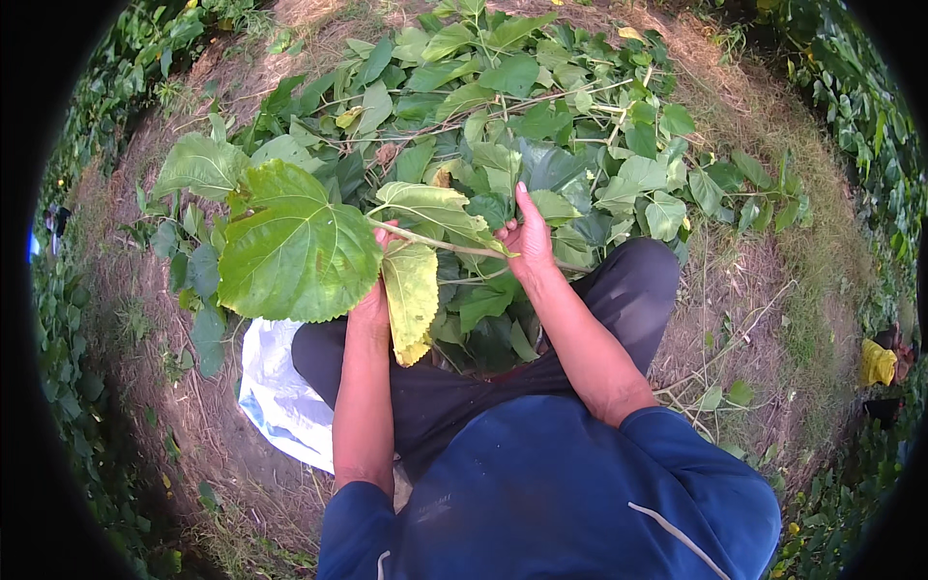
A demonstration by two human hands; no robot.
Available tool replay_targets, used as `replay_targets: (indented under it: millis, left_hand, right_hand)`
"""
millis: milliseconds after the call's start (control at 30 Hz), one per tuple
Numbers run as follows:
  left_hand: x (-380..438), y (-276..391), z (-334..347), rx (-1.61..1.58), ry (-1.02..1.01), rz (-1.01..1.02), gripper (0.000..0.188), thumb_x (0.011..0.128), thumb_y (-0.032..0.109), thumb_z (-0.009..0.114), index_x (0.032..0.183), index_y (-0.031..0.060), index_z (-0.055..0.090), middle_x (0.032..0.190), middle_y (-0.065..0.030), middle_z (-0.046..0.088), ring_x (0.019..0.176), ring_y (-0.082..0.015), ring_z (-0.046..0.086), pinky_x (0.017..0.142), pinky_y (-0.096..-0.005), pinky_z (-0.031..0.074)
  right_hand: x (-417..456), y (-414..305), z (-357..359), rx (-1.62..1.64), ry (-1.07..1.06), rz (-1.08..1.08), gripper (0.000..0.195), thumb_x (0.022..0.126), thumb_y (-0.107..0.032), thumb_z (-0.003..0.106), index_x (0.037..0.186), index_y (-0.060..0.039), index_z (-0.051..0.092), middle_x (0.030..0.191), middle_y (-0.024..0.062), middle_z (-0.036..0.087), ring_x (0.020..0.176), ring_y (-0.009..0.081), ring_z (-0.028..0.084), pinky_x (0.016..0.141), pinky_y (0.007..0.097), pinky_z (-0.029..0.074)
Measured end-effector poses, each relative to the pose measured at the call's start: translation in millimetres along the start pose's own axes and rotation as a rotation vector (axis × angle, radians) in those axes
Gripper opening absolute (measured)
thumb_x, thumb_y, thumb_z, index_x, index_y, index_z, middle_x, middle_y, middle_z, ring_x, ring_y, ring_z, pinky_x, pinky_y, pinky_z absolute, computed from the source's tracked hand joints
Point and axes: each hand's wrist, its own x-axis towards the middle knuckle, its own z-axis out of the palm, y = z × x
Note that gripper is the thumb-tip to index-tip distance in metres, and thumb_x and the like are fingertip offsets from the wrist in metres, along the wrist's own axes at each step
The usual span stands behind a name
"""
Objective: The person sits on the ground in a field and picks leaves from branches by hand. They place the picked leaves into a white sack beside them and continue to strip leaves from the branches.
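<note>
A leafy cut branch (464, 248) crosses in front of me, with a broad green leaf (304, 243) at its left end and a yellowing leaf (411, 297) hanging below the stem. My left hand (377, 290) is at the branch's left end, its fingers partly hidden behind the leaves, closed around the stem. My right hand (529, 235) is beside the branch further right, thumb raised and fingers curled by a small green leaf; whether it grips anything is unclear. A heap of leafy branches (507, 80) lies on the ground beyond and beneath both hands.
A white plastic sheet or sack (283, 391) lies by my left knee. Thin bare stems (703, 370) lie on the ground to the right. Dense green plants border both sides. A yellow item (878, 362) is at the far right edge.
</note>
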Motion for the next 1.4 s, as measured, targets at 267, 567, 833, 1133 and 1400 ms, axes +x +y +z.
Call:
replay_targets:
  millis: [267,567,833,1133,1400]
  left_hand:
    - [11,-6,1,0.273,0.030,0.211,0.030,0.093,0.025,0.068,0.111,0.0020,0.064,0.087,-0.0054,0.066,0.079,-0.0157,0.062,0.069,-0.0306,0.055]
    - [53,-7,-57,0.081,0.262,0.192,0.022,0.092,0.022,0.068,0.104,0.0050,0.062,0.083,-0.0064,0.064,0.071,-0.0171,0.062,0.066,-0.0331,0.055]
    - [5,8,-5,0.036,-0.111,0.181,0.048,0.101,0.042,0.046,0.118,-0.0016,0.057,0.099,-0.0156,0.069,0.087,-0.0256,0.067,0.080,-0.0391,0.056]
    - [-3,63,-31,0.244,-0.195,0.240,0.067,0.097,0.056,0.041,0.106,-0.0069,0.061,0.102,-0.0209,0.068,0.094,-0.0334,0.065,0.087,-0.0488,0.053]
    - [-40,69,-7,-0.040,-0.259,0.011,0.067,0.097,0.060,0.041,0.103,-0.0017,0.066,0.092,-0.0209,0.070,0.092,-0.0319,0.068,0.085,-0.0442,0.054]
  right_hand:
    - [-10,8,-10,-0.037,-0.083,0.025,0.035,0.086,-0.050,0.072,0.095,-0.0174,0.064,0.065,-0.0076,0.048,0.057,0.0075,0.048,0.054,0.0244,0.039]
    - [-46,-10,-63,0.171,-0.451,0.246,0.047,0.087,-0.056,0.069,0.081,-0.0129,0.052,0.071,-0.0013,0.049,0.063,0.0114,0.049,0.062,0.0293,0.045]
    - [-103,-31,-38,-0.360,-0.296,0.010,0.045,0.079,-0.029,0.085,0.106,0.0022,0.066,0.089,0.0053,0.065,0.077,0.0137,0.056,0.064,0.0289,0.045]
    - [-111,-24,39,-0.593,-0.501,-0.111,0.031,0.085,-0.024,0.078,0.097,0.0030,0.068,0.082,0.0039,0.066,0.071,0.0124,0.060,0.064,0.0269,0.048]
    - [-106,-11,51,-1.218,-0.544,-0.544,0.028,0.086,-0.022,0.072,0.106,-0.0020,0.068,0.089,0.0104,0.073,0.081,0.0180,0.069,0.074,0.0351,0.053]
